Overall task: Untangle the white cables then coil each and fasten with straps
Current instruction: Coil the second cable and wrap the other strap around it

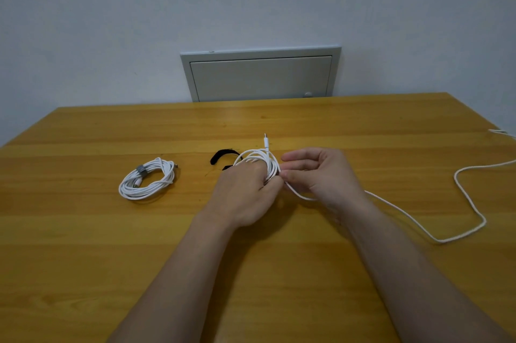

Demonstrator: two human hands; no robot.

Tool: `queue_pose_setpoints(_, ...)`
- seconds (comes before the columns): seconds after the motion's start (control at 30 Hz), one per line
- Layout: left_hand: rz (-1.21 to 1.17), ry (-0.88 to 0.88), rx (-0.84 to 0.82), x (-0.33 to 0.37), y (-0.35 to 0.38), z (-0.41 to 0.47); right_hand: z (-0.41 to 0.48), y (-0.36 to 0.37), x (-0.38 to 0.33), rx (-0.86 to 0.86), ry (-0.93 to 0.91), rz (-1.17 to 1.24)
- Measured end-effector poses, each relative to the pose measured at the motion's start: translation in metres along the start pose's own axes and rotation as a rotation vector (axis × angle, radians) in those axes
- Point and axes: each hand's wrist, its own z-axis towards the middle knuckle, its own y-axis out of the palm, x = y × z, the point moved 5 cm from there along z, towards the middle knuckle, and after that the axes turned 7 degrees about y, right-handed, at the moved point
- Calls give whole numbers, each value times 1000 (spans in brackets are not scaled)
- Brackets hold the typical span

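Note:
A white cable coil (146,178) bound with a grey strap (141,170) lies on the table to the left. My left hand (245,192) grips a second bundle of white cable loops (269,165), whose plug end (266,141) sticks up behind it. My right hand (318,172) pinches the same cable right beside the loops. The loose remainder of that cable (460,189) trails off to the right in bends across the table. A black strap (223,155) lies just behind my left hand, partly hidden by the loops.
The wooden table (111,245) fills the lower view; its far edge meets a pale wall. A grey wall panel (261,74) sits behind the table's middle. The cable tail reaches the table's right edge (502,132).

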Motion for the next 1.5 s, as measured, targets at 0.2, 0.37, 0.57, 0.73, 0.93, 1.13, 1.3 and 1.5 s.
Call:
queue_pose_setpoints(0.2, -107, -39, 79, -5, -2, -1, -5, 5, -9, 23, -144, -33)
queue_pose_setpoints(0.37, -189, -109, 115, -13, -2, 1, -9, 16, -11, -82, -234, -188)
queue_pose_setpoints(0.57, -389, -171, 247, -17, -11, 0, -11, 27, -8, -325, -222, -172)
queue_pose_setpoints(0.73, -445, -167, 314, -21, -10, 1, -17, 35, -8, -462, -219, -148)
queue_pose_setpoints(0.93, -878, -247, 313, -24, -5, 2, -20, 40, -8, -418, -311, -182)
queue_pose_setpoints(1.13, -1225, -236, 340, -31, -2, 8, -13, 29, -9, -133, -402, -255)
queue_pose_setpoints(1.3, -1595, -214, 385, -28, -1, 8, -6, 25, -1, -96, -383, -395)
queue_pose_setpoints(1.5, -1882, -190, 384, -28, -5, 8, -5, 24, 1, -206, -374, -481)
